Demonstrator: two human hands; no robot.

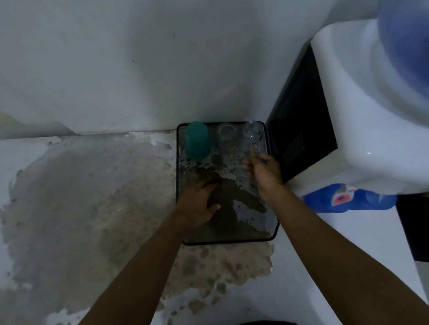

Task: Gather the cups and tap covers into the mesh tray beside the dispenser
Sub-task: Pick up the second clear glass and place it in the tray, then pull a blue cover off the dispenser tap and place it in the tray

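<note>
White counter (5, 174), its paint peeling to bare grey patches, is carrying a black mesh tray (273, 230) pushed against the far wall, just left of a water dispenser (370, 119). A person's left hand (200, 204) is lying flat and released on the tray's near-left mesh. The right hand (265, 175) is grasping a clear glass cup (252, 134) at the tray's far-right corner. A teal cup (198, 141) and another clear cup (226, 132) are standing along the tray's far edge.
</note>
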